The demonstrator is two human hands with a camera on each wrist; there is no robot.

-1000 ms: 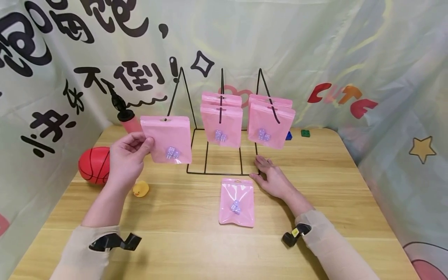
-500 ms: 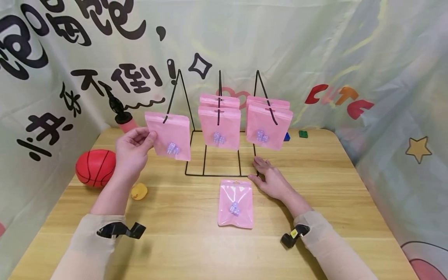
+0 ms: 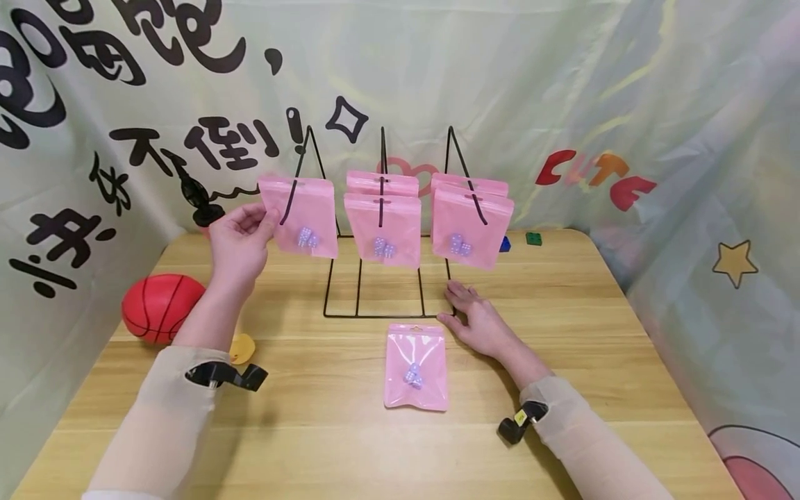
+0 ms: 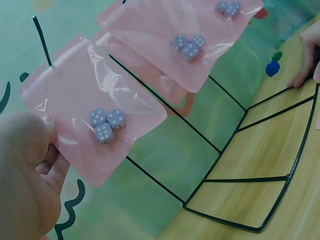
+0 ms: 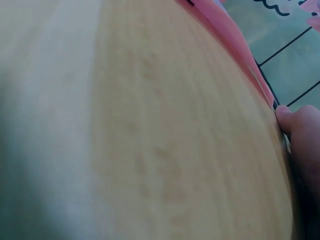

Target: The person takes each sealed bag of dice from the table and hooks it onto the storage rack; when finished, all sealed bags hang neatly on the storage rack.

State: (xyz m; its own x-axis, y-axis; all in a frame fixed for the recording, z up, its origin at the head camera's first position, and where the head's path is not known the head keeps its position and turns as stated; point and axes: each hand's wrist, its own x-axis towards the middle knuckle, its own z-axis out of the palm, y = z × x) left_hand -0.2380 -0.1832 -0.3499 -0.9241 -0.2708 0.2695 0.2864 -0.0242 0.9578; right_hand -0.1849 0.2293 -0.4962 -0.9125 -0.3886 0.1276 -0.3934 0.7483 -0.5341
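Note:
My left hand (image 3: 240, 243) pinches the left edge of a pink zip bag (image 3: 306, 222) between thumb and fingers. The bag is on the left hook of a black wire display rack (image 3: 340, 317), some way back from the hook's tip. Purple dice (image 4: 104, 125) show through its front in the left wrist view. On the middle and right hooks hang more pink bags (image 3: 382, 229), two on each. My right hand (image 3: 478, 319) rests on the table at the rack's front right corner, fingers fairly straight. Near it, another pink bag (image 3: 431, 347) with dice lies flat.
A red toy basketball (image 3: 156, 309) and a yellow rubber duck (image 3: 242, 348) sit on the left of the wooden table (image 3: 350, 444). A pump with a black top (image 3: 206, 208) stands behind. Blue (image 3: 505, 244) and green blocks (image 3: 534, 239) lie at the back right, before a printed cloth.
My left hand has moved up and back, sliding the pinched bag along the left hook from near its tip. My right hand has stayed at the rack's corner. The head view has shifted slightly.

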